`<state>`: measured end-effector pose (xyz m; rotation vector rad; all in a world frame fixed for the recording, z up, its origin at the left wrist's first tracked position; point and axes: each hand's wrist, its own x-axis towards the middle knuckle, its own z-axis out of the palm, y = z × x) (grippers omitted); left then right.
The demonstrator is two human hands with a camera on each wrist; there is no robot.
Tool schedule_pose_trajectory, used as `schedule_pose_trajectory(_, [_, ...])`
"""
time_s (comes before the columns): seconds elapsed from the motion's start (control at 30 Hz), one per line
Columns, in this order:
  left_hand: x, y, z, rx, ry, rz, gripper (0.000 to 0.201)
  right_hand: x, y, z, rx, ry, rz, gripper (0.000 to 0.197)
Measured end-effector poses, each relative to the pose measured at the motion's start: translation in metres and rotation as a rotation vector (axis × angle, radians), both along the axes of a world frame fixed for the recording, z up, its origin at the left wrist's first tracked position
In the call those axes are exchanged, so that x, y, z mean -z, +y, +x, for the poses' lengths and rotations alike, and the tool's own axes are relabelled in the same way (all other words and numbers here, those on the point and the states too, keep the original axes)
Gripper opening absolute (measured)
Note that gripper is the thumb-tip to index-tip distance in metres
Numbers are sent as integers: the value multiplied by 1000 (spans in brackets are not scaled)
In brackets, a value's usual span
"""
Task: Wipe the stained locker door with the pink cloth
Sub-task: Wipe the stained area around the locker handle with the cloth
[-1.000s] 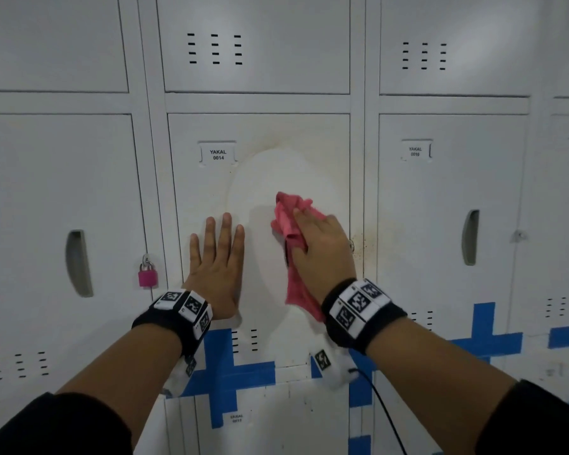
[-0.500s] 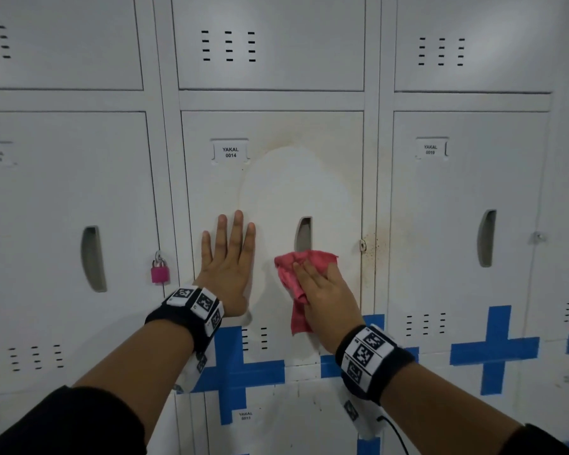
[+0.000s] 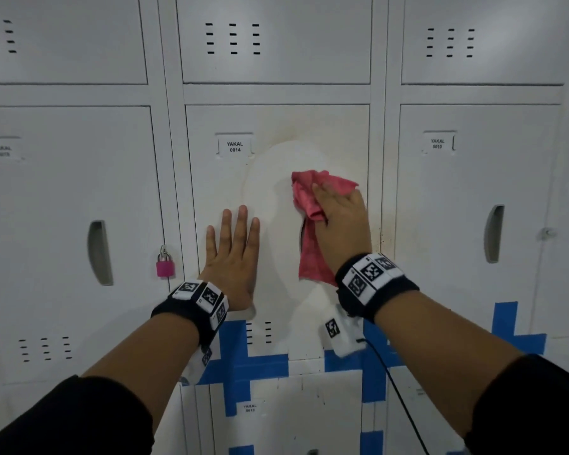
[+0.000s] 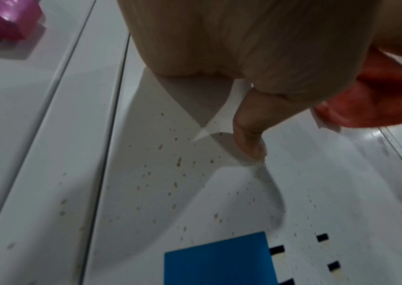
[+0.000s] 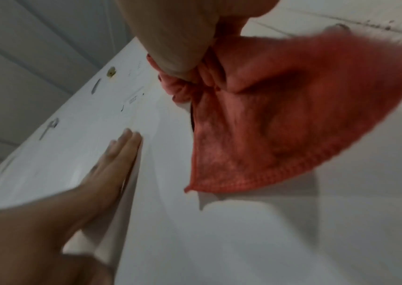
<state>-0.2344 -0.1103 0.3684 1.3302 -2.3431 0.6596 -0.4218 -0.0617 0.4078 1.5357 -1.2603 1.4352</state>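
Note:
The stained locker door (image 3: 276,133), labelled 0014, shows a yellowish ring around a whiter wiped patch. My right hand (image 3: 340,218) presses the pink cloth (image 3: 312,198) against the door's right side, fingers laid over it. In the right wrist view the cloth (image 5: 292,115) bunches in folds under my thumb and its loose end hangs down. My left hand (image 3: 235,251) lies flat on the door's lower left with straight fingers, also seen as the left hand (image 5: 112,164). Brown specks (image 4: 177,164) dot the door below my left thumb (image 4: 248,135).
A pink padlock (image 3: 165,266) hangs on the locker to the left. The door's handle slot (image 3: 302,238) is mostly hidden by the cloth. Blue tape crosses (image 3: 240,366) run along the lower lockers. A black cable (image 3: 398,392) trails from my right wrist.
My right hand took the cloth down below the handle slot, then back up to the door's upper right. The left hand has stayed flat in place.

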Motion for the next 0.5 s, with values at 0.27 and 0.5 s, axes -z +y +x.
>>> schedule_pose_trajectory(0.27, [1,-4,1,14,-7,-19,131,70,-1,2,-156,211,279,43])
schedule_pose_trajectory(0.5, [-2,0,3,-38,-15,11,139,97,30,-37,-72,687,458,33])
